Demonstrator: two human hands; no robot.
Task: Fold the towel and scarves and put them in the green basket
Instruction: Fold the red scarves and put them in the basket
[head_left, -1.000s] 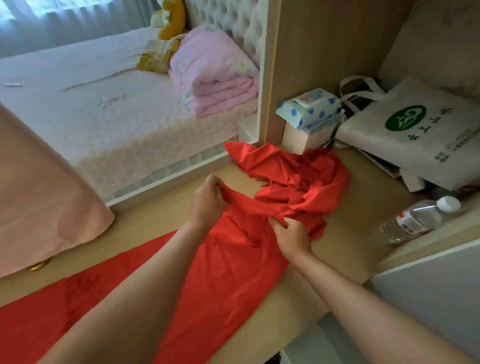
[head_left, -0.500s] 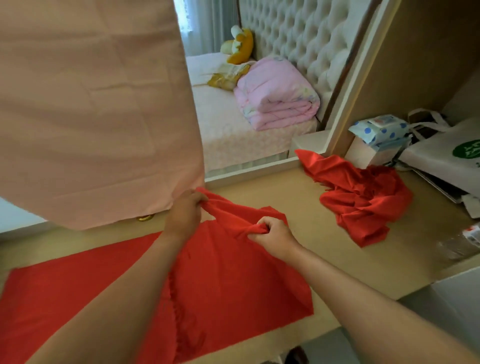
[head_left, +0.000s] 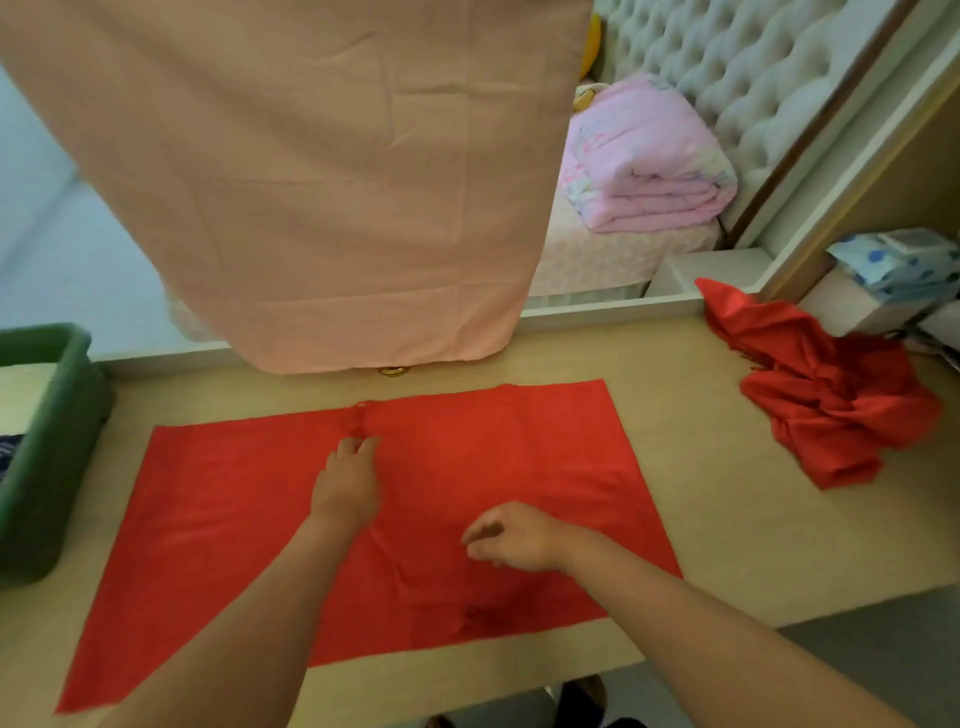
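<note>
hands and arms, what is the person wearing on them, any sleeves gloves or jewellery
The left hand and right hand are bare: no gloves, rings or watch show. Both forearms are uncovered as far as the frame's edge, no sleeve in view.

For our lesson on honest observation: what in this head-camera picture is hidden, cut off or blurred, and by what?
Head view:
Green plastic basket: cut by the left edge; contents unclear.
Small gold object: mostly hidden under the hanging peach cloth.
Blue-dotted tissue pack: cropped by the right edge.

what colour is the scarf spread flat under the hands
Red, plain with no pattern. The scarf shows best in the head view, the only one.
</note>
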